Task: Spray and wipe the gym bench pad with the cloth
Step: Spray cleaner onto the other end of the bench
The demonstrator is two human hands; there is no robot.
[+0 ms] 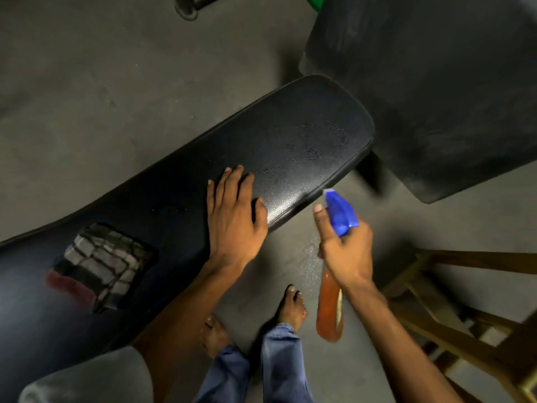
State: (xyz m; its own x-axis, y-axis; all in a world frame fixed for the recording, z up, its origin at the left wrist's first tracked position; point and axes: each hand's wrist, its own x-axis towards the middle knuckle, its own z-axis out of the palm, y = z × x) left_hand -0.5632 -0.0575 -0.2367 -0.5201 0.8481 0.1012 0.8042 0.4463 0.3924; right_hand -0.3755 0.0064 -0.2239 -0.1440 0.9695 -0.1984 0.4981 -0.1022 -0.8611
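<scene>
A long black bench pad [290, 135] runs from lower left to upper right, with wet droplets near its far end. My left hand [232, 216] rests flat on the pad's near edge, fingers straight. My right hand [345, 248] grips a spray bottle [329, 309] of orange liquid by its neck, just off the pad's edge over the floor. Its blue trigger head [340, 212] points up toward the pad's far end. A folded checked cloth [101, 266] lies on the pad at the left, apart from both hands.
A large dark padded block [436, 82] stands beyond the pad's far end. A wooden stool frame [453, 309] is at the right. Grey concrete floor [101, 82] surrounds the bench, with a wet patch [311, 257] under the bottle. My bare feet [293, 306] stand beside the bench.
</scene>
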